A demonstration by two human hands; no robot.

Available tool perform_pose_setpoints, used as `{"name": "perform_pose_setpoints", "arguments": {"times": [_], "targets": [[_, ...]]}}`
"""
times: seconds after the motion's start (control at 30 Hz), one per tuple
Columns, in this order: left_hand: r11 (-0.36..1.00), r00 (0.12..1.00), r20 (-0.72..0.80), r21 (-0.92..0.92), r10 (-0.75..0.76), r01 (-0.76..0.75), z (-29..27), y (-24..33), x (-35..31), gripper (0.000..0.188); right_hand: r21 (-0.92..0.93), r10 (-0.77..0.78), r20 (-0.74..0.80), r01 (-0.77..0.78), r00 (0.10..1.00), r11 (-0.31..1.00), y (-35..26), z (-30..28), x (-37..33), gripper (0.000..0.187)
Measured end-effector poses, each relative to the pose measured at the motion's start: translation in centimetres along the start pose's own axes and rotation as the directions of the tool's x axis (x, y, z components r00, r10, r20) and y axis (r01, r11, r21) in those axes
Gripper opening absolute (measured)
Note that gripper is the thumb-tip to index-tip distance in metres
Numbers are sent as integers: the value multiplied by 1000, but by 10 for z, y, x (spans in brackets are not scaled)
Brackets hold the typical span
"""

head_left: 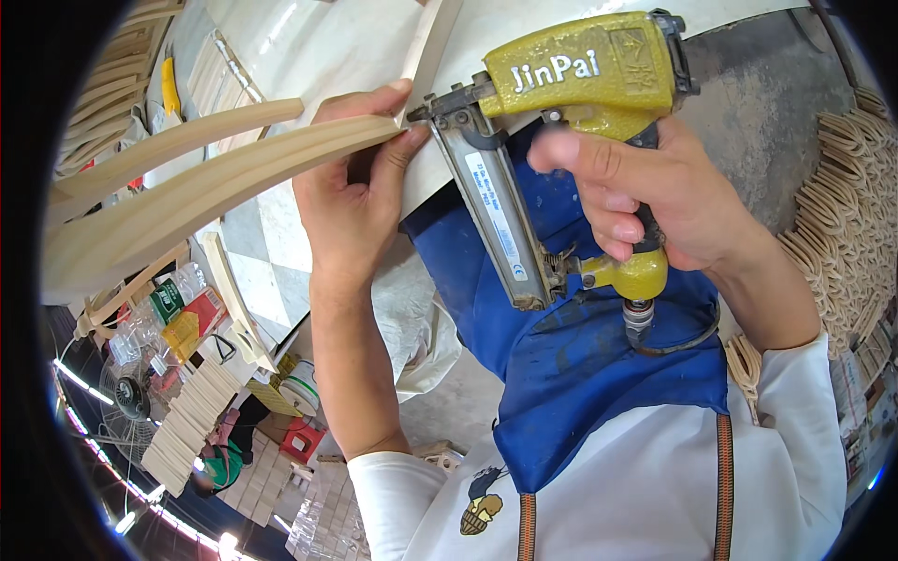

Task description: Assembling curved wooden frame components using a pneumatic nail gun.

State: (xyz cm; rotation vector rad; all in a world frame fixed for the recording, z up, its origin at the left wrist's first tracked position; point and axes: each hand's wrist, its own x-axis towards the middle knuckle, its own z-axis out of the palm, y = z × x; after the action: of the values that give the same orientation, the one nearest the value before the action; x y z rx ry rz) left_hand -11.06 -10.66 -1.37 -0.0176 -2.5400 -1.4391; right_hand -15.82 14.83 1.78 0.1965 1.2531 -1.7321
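My right hand (669,192) is wrapped round the black grip of a yellow pneumatic pin nailer (580,70), its index finger blurred near the trigger. The nailer's nose points left and sits at the end of a curved pale wooden piece (253,173); I cannot tell whether they touch. My left hand (351,196) pinches that end between thumb and fingers, where it meets a second wooden strip (430,42) running away from me. Another curved wooden arm (178,140) extends beside the first. A hose fitting (639,318) hangs under the nailer's handle, above my blue apron (599,393).
A pale worktable (281,47) carries a yellow-handled cutter (169,86) and wooden strips (220,89) at the left. Bent wooden pieces (842,206) are heaped at the right. Lower left are a plastic bottle (187,280), a fan (133,397) and a red stool (302,438).
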Motion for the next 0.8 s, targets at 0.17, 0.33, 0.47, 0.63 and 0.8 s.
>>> {"name": "perform_pose_setpoints", "arguments": {"times": [0.17, 0.33, 0.47, 0.63, 0.8], "targets": [[995, 995, 12, -30, -95, 95, -1, 5, -1, 32, 24, -26, 51, 25, 998, 999, -7, -10, 3, 37], [973, 985, 58, -158, -160, 167, -8, 8, 3, 35, -227, -202, 111, 222, 973, 948, -43, -37, -12, 40], [920, 988, 103, -364, -115, 145, -24, 5, 8, 39, -525, -233, -91, 152, 968, 837, -93, -32, -34, 40], [841, 962, 72, -472, -262, 265, -27, 5, 29, 43, -914, -548, 373, 398, 749, -79, -112, -52, -18, 34], [850, 950, 92, -426, -300, 310, -17, 5, 58, 44, -567, -364, 745, 244, 560, -787, -109, -70, 7, 29]]}}
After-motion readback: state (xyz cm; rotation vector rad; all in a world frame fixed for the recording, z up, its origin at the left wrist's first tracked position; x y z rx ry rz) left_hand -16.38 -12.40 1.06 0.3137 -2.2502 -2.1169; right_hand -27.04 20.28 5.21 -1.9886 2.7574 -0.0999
